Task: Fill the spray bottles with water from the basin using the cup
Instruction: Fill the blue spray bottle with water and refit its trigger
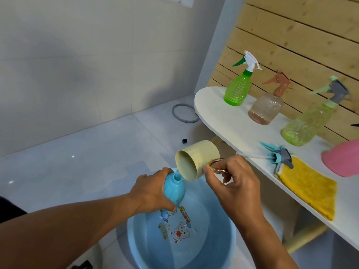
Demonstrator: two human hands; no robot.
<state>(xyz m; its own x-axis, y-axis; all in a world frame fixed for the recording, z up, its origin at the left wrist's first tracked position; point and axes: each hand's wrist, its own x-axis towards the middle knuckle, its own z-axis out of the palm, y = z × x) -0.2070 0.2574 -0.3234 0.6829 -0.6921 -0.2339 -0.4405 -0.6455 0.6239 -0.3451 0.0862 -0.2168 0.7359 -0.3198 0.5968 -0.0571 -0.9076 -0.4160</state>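
My left hand (pixel 153 191) grips a blue spray bottle (pixel 173 188) without its head, held over the blue basin (pixel 136 247) of water. My right hand (pixel 233 183) holds a cream cup (pixel 196 159) by its copper ring handle, tipped on its side with the rim at the bottle's open neck. The bottle's blue and grey spray head (pixel 279 156) lies on the white table (pixel 233 129). Three more spray bottles stand there: a green one (pixel 238 88), a pink-brown one (pixel 267 107) and a pale yellow-green one (pixel 308 121).
A yellow cloth (pixel 310 187) lies on the table near its front edge, with a pink object (pixel 343 158) at the far right. A grey ring (pixel 184 113) and a small black cube (pixel 184 140) lie on the tiled floor. A wooden slat wall stands behind the table.
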